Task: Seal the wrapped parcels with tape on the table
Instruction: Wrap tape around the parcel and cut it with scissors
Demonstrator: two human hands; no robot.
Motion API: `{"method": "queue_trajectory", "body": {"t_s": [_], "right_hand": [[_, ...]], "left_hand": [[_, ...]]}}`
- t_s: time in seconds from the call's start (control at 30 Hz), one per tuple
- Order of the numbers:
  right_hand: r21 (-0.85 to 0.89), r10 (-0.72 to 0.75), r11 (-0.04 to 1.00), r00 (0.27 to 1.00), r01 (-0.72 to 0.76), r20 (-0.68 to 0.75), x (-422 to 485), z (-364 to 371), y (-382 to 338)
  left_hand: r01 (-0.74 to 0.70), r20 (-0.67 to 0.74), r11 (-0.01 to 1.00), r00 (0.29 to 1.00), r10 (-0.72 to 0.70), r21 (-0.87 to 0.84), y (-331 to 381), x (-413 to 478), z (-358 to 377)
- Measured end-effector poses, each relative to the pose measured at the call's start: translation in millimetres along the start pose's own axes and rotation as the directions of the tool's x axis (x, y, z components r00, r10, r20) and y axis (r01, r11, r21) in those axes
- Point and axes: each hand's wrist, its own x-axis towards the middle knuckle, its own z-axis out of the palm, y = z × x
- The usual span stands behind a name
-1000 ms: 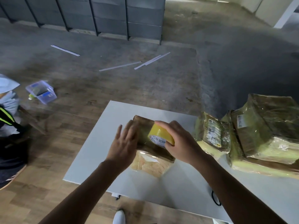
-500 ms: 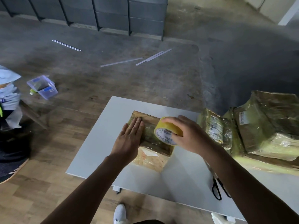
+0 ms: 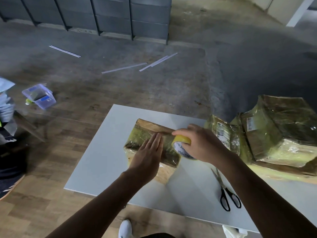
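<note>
Two hands are taping parcel [image 3: 145,133]: R hand [image 3: 204,143], curled round tape roll [image 3: 181,140], is dragging it farther right, L hand [image 3: 147,157] flat, pressing down; cut prob next.

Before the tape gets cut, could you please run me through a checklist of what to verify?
1. The parcel lies flat on the table: ok.
2. The left hand presses flat on the parcel's top: ok.
3. The right hand has a grip on the tape roll: ok.
4. The scissors lie on the table beside the right forearm, untouched: ok.
5. Tape stuck smoothly along the parcel: cannot tell; the wrap is glossy.
6. A hand free to take the scissors: not ok, both are busy.
</note>
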Motion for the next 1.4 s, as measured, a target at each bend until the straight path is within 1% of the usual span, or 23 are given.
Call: {"method": "queue_trajectory", "body": {"t_s": [0.07, 0.13, 0.17, 0.2, 0.3, 0.33, 0.4, 0.47, 0.57, 0.67, 0.73, 0.83, 0.93, 1.0, 1.03, 1.07, 1.13, 1.17, 1.23, 1.27, 1.33, 1.37, 1.4], "right_hand": [[0.103, 0.008, 0.995, 0.998, -0.002, -0.056, -4.8, 3.2, 4.4], [0.258, 0.049, 0.966, 0.988, -0.009, -0.147, -12.0, 9.0, 10.9], [0.303, 0.06, 0.953, 0.98, 0.001, -0.19, -16.8, 14.7, 13.1], [0.327, 0.058, 0.945, 0.975, 0.015, -0.213, -22.1, 22.5, 14.3], [0.388, 0.066, 0.921, 0.972, 0.027, -0.224, -31.6, 39.3, 15.9], [0.38, 0.073, 0.925, 0.971, 0.02, -0.228, -32.6, 39.5, 18.8], [0.305, 0.09, 0.952, 0.974, -0.023, -0.207, -36.0, 33.2, 28.4], [0.22, 0.119, 0.971, 0.985, -0.09, -0.124, -45.8, 30.1, 39.7], [0.224, 0.155, 0.961, 0.987, -0.16, 0.039, -65.5, 42.1, 49.3], [0.144, 0.175, 0.971, 0.978, -0.19, 0.11, -77.2, 52.5, 55.9], [0.141, 0.197, 0.966, 0.969, -0.218, 0.149, -80.7, 55.6, 57.6], [0.127, 0.209, 0.964, 0.958, -0.236, 0.195, -73.2, 66.8, 51.1], [0.185, 0.232, 0.941, 0.94, -0.282, 0.249, -60.8, 82.6, 36.2], [0.199, 0.245, 0.935, 0.939, -0.295, 0.24, -56.1, 88.0, 33.0], [0.19, 0.242, 0.938, 0.942, -0.288, 0.232, -55.1, 89.0, 33.0], [0.183, 0.238, 0.942, 0.945, -0.281, 0.224, -54.6, 89.0, 33.7], [0.174, 0.236, 0.946, 0.948, -0.274, 0.211, -52.9, 88.8, 35.2], [0.154, 0.236, 0.951, 0.95, -0.27, 0.205, -51.8, 88.8, 35.4], [0.112, 0.24, 0.958, 0.951, -0.264, 0.196, -50.2, 88.8, 34.7], [0.124, 0.234, 0.958, 0.956, -0.258, 0.178, -50.4, 89.5, 34.9], [0.226, 0.22, 0.943, 0.967, -0.244, 0.126, -54.4, 91.5, 36.5], [0.299, 0.227, 0.922, 0.969, -0.247, 0.1, -56.7, 91.9, 37.7], [0.369, 0.24, 0.896, 0.968, -0.248, 0.069, -57.9, 91.7, 38.8]], "left_hand": [[0.017, 0.001, 0.998, 1.0, -0.017, -0.053, 7.3, 1.4, 3.4], [0.043, 0.011, 0.997, 0.999, -0.043, -0.07, 5.1, 0.9, 4.5], [0.044, 0.025, 0.996, 0.999, -0.042, -0.075, 3.2, 0.5, 3.2], [0.04, 0.037, 0.996, 0.999, -0.037, -0.078, 1.8, 0.2, 2.1], [0.038, 0.088, 0.996, 0.996, -0.03, -0.087, 0.3, 0.9, 0.7], [0.042, 0.102, 0.995, 0.994, -0.033, -0.088, -0.4, 1.1, 0.2], [0.055, 0.121, 0.993, 0.992, -0.042, -0.101, -5.7, 2.0, -2.0], [0.064, 0.133, 0.988, 0.99, -0.046, -0.138, -10.3, 3.7, -4.7], [0.04, 0.133, 0.989, 0.991, -0.021, -0.14, -6.9, 4.0, -8.9], [0.001, 0.132, 0.994, 0.991, 0.014, -0.112, -7.1, 0.8, -9.1], [-0.003, 0.137, 0.993, 0.99, 0.019, -0.114, -9.0, 1.0, -12.8], [0.035, 0.267, 0.999, 0.963, -0.037, 0.01, 4.2, 7.8, -23.4], [0.034, 0.381, 0.993, 0.922, -0.075, 0.115, 28.5, 16.7, -35.3], [0.049, 0.397, 0.988, 0.912, -0.104, 0.147, 35.1, 22.2, -38.7], [0.038, 0.337, 0.985, 0.937, -0.094, 0.168, 36.8, 24.5, -40.4], [-0.008, 0.26, 0.981, 0.965, -0.044, 0.193, 38.5, 26.2, -39.6], [-0.163, 0.259, 0.959, 0.961, 0.101, 0.23, 45.6, 26.7, -40.7], [-0.212, 0.266, 0.952, 0.952, 0.15, 0.22, 48.4, 26.8, -39.2], [-0.216, 0.296, 0.961, 0.942, 0.158, 0.174, 50.6, 27.4, -31.3], [-0.192, 0.281, 0.967, 0.95, 0.139, 0.17, 52.1, 30.4, -34.5], [-0.123, 0.228, 0.977, 0.97, 0.081, 0.176, 51.8, 35.1, -45.0], [-0.102, 0.241, 0.981, 0.969, 0.06, 0.165, 48.5, 35.8, -44.3], [-0.111, 0.264, 0.982, 0.962, 0.068, 0.151, 42.7, 34.7, -43.5]]}}
